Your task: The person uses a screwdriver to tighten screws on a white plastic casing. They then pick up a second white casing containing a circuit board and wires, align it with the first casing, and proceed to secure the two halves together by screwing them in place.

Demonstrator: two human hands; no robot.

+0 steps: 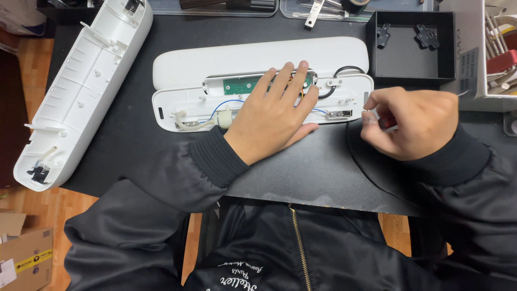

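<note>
Pressing flat, my left hand (274, 116) lies open, palm down, on the opened white housing (183, 102), fingers spread over the green circuit board (242, 84) inside it and closed on nothing. The housing is a long, shallow white plastic shell with rounded ends, its inside facing up; under and beside my fingers I see the board, a thin blue wire (221, 108), a black wire loop (344, 73) beyond my fingertips, and a small white cylindrical part (225, 117) just off my thumb side. Its matching smooth white cover (258, 56) lies touching it along the far edge, past my fingertips.

My right hand (414, 123) is curled shut at the housing's end, just beside the grip, pinching something small with a red part (386, 122); it may be a screwdriver handle, but most of it is hidden inside my fist. My left palm covers the middle of the housing, so I cannot make out what sits there.

The housing's long axis runs straight across in front of me, from well left of my left hand to my right hand, on the black mat (301, 172). A second white shell (81, 91) lies well off to the left of my left hand, angled, and a black tray (412, 54) sits beyond my right hand.
</note>
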